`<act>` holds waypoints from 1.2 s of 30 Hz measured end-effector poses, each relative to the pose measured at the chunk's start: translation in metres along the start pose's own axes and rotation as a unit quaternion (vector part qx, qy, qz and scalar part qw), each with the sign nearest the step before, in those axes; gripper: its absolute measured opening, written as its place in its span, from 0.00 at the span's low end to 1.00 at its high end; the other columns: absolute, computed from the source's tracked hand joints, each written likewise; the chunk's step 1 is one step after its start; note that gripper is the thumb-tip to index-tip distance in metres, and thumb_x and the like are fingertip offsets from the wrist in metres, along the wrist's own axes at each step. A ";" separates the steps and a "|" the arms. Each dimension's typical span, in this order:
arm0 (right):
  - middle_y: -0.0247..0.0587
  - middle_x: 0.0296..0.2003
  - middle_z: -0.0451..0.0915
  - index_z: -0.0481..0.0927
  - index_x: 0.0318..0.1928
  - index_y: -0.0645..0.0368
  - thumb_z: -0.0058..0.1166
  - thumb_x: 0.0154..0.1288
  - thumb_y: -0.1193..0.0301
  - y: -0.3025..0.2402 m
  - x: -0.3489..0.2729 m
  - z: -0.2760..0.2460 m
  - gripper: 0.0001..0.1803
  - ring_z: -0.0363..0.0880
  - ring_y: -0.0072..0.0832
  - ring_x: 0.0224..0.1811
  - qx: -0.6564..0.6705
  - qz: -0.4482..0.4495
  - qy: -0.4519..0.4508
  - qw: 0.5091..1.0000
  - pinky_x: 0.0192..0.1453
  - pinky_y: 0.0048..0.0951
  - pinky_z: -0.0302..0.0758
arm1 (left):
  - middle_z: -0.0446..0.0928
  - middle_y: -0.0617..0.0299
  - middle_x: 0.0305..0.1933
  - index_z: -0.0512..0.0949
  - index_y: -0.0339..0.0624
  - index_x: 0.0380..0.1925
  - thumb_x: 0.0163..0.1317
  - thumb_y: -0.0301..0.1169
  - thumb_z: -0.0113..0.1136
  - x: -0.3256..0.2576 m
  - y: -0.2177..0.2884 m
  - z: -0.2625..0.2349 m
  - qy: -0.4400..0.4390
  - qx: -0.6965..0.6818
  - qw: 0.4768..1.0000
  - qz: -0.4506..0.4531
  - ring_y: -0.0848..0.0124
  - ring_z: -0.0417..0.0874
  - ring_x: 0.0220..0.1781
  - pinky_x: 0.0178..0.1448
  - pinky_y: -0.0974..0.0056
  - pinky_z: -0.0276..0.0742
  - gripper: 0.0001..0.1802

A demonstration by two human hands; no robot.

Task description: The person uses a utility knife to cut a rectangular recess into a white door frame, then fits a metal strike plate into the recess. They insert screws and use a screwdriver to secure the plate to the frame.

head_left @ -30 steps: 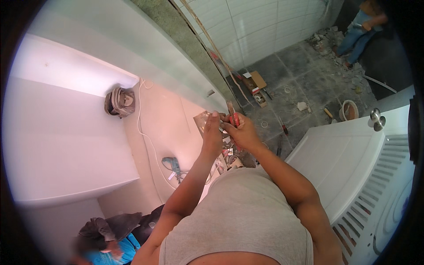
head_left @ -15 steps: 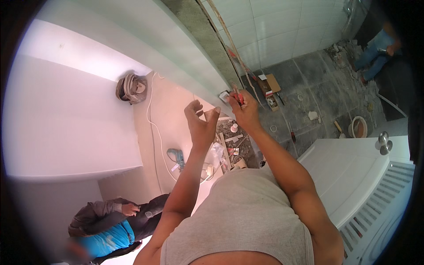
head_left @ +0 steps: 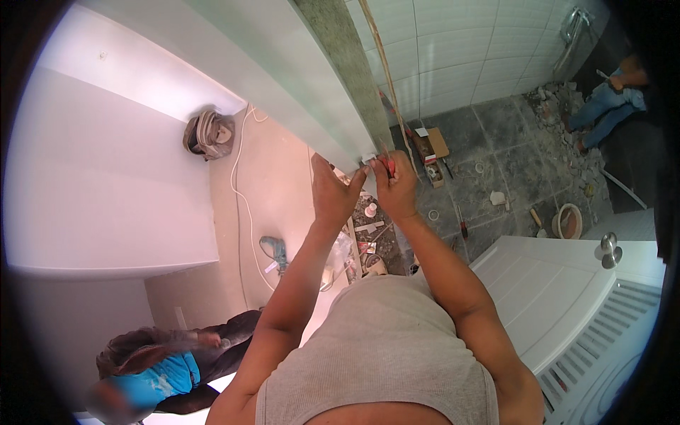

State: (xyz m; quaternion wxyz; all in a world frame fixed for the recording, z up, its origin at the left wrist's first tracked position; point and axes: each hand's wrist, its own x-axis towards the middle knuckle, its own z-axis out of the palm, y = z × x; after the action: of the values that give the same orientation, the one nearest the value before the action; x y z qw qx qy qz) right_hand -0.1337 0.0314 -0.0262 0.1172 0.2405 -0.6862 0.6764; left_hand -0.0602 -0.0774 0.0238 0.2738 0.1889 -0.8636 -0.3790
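Note:
My right hand (head_left: 397, 185) is closed around a red-handled tool (head_left: 389, 164) at the end of a white wall panel (head_left: 283, 85); its kind is mostly hidden by the fingers. A small whitish piece (head_left: 368, 160) shows by the right fingertips, against the panel's edge. My left hand (head_left: 334, 195) is beside the panel face, fingers stretched up and apart from the thumb. Its thumb tip reaches close to the whitish piece; whether they touch, I cannot tell. Beyond the panel runs a bare grey concrete strip (head_left: 340, 49).
Below my hands lies a rubble patch with scraps (head_left: 372, 227). An open cardboard box (head_left: 435, 145), a screwdriver (head_left: 462, 223) and a bucket (head_left: 569, 221) stand on dark tiles. A white door (head_left: 545, 273) is at right. Two people (head_left: 159, 375) (head_left: 602, 117) are nearby; a cable (head_left: 237, 163) crosses the left floor.
My left hand has moved right toward the right hand, its fingers straightening from a curl. The right hand stays at the panel edge with the tool. The view has shifted slightly.

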 end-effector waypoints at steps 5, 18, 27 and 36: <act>0.43 0.30 0.80 0.79 0.40 0.62 0.64 0.68 0.70 0.017 -0.007 0.001 0.10 0.76 0.36 0.30 0.077 0.097 -0.036 0.992 0.36 0.34 0.74 | 0.66 0.39 0.57 0.60 0.31 0.64 0.57 0.33 0.73 0.000 -0.001 0.006 0.013 0.048 0.999 0.018 0.40 0.72 0.61 0.62 0.45 0.71 0.41; 0.38 0.30 0.76 0.79 0.40 0.62 0.70 0.63 0.72 0.017 0.018 -0.021 0.12 0.70 0.25 0.30 -0.012 0.005 -0.105 0.994 0.37 0.27 0.72 | 0.64 0.34 0.62 0.58 0.30 0.66 0.63 0.36 0.70 -0.007 0.002 0.007 0.008 0.102 0.995 0.017 0.37 0.72 0.62 0.64 0.42 0.70 0.40; 0.42 0.32 0.74 0.78 0.41 0.62 0.73 0.59 0.66 0.027 0.024 -0.023 0.18 0.74 0.33 0.32 0.138 0.114 -0.177 0.968 0.38 0.35 0.72 | 0.66 0.33 0.60 0.65 0.31 0.62 0.63 0.34 0.69 -0.008 -0.004 0.002 -0.017 0.143 0.989 0.044 0.36 0.71 0.61 0.62 0.42 0.68 0.33; 0.43 0.35 0.75 0.79 0.46 0.61 0.76 0.55 0.61 0.035 0.028 -0.023 0.25 0.73 0.33 0.34 0.131 0.081 -0.216 0.964 0.37 0.34 0.70 | 0.73 0.38 0.56 0.74 0.32 0.56 0.66 0.33 0.67 -0.008 -0.006 -0.012 -0.076 0.155 0.984 0.052 0.42 0.74 0.59 0.64 0.43 0.67 0.23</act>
State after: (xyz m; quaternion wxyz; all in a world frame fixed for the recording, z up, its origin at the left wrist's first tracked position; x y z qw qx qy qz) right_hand -0.1783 0.0486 -0.0415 -0.1214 0.3384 -0.6180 0.6992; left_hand -0.0458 -0.0833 0.0236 0.1941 0.1543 -0.9387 -0.2394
